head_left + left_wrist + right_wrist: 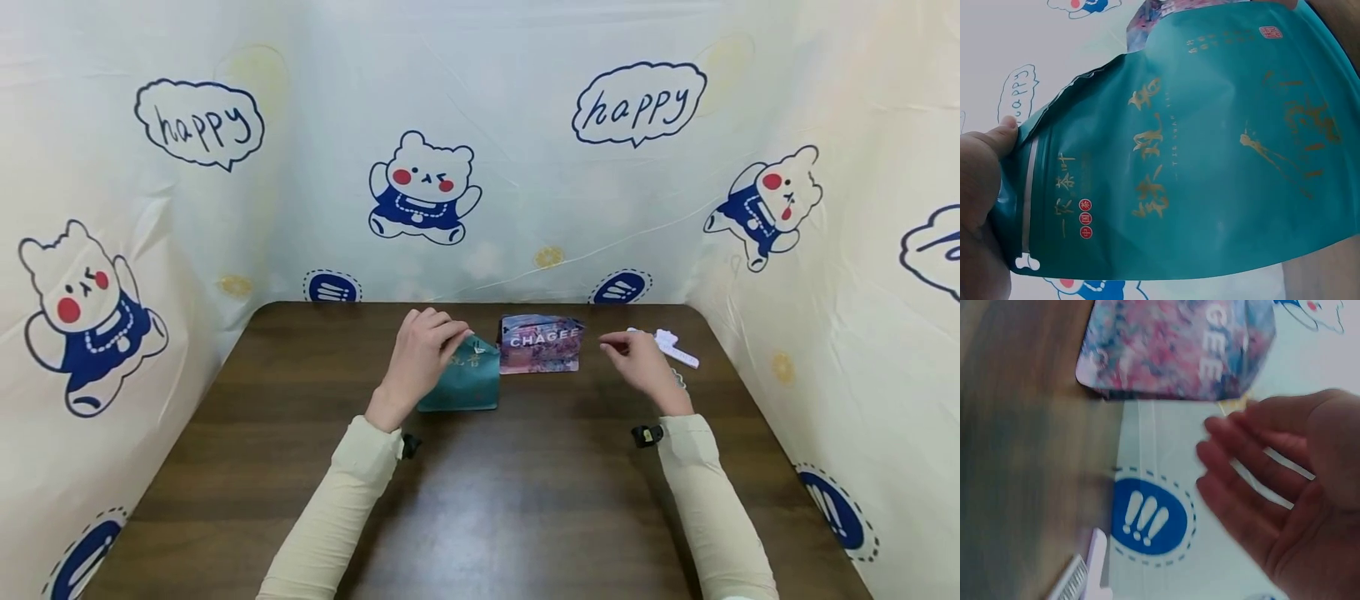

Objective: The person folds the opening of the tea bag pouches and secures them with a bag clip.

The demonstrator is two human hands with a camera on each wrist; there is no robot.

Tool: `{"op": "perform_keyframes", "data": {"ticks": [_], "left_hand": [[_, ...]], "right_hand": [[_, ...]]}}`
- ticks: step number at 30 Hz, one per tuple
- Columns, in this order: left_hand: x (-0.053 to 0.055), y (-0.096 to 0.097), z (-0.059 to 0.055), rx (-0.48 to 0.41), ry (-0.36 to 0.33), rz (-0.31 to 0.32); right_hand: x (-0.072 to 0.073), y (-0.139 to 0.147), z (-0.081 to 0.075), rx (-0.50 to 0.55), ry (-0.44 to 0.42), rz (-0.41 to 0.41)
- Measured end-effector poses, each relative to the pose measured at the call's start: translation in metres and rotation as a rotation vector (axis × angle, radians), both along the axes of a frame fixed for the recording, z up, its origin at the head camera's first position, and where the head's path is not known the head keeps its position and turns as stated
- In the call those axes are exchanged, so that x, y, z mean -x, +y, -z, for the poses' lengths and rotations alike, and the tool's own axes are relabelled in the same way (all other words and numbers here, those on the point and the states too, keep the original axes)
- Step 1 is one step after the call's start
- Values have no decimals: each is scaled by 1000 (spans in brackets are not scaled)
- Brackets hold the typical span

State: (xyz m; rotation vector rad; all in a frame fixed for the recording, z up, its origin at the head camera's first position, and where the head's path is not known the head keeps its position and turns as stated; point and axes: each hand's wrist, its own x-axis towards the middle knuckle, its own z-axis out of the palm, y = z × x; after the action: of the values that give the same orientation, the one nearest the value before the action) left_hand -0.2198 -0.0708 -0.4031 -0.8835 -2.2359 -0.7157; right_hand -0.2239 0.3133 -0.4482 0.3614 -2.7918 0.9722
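Left hand (426, 348) pinched the top corner of the green pouch (467, 387), thumb and fingers clamped on it; pouch sat just left of the CHAGEE pouch (542, 354). Right hand (641, 365): fingers loosely bent, slightly apart, near 1 pale strip (681, 357).
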Motion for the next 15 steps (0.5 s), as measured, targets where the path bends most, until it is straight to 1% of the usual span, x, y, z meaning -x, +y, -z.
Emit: {"op": "perform_keyframes", "data": {"ticks": [3, 8, 10, 12, 15], "left_hand": [[0, 0, -2, 2, -2, 1], [-2, 0, -4, 14, -12, 5], [-2, 1, -5, 21, -17, 4], [-3, 1, -4, 22, -22, 0], [-4, 0, -4, 22, -29, -5]], "right_hand": [[-3, 14, -1, -38, 1, 74], [-9, 37, -4, -60, -23, 206], [-10, 47, -1, -70, -53, 254], [-11, 57, 3, -103, -97, 283], [-13, 69, 10, -164, -200, 310]]}}
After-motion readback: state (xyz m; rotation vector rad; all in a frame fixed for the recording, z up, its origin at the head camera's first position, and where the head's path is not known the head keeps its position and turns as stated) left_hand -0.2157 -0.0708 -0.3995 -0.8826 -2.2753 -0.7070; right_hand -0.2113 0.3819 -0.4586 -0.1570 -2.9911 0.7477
